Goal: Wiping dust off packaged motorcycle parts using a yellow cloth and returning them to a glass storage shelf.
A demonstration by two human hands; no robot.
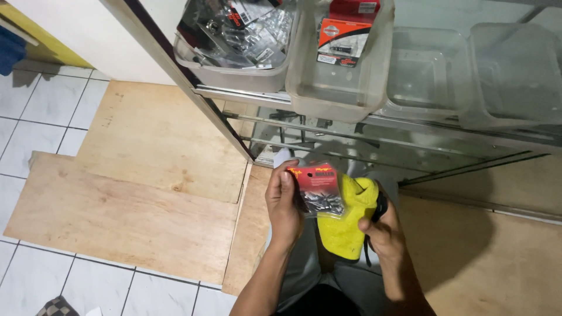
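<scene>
Holding a red-topped packet of small metal parts, the left hand grips its edge; the right hand clutches a yellow cloth against it. Wiping looks underway; the bins above already hold other packets.

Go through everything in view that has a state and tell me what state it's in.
Left hand: gripping the small packet.
Small packet: sealed, held upright.
Right hand: holding the yellow cloth.
Yellow cloth: bunched behind the packet.
Middle clear bin: open, holding a carded package.
Right clear bins: look empty.
</scene>
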